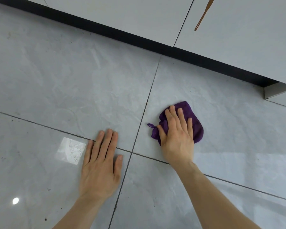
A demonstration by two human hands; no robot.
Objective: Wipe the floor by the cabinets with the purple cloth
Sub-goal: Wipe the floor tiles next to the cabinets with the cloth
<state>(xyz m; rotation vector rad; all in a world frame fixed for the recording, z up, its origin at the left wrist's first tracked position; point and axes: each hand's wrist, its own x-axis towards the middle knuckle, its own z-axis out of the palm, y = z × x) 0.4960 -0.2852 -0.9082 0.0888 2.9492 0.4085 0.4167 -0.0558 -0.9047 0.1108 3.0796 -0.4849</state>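
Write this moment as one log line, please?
step: wiping | right hand: flat on cloth | left hand: flat on floor, empty | cloth: short of cabinets

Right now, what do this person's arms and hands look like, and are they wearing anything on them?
Both are bare. The left hand and the right hand have no gloves, and no rings show on the fingers. No watch or bracelet shows on either wrist. The forearms are uncovered as far as the picture's bottom edge, with no sleeve in view. The nails are short and look unpainted.
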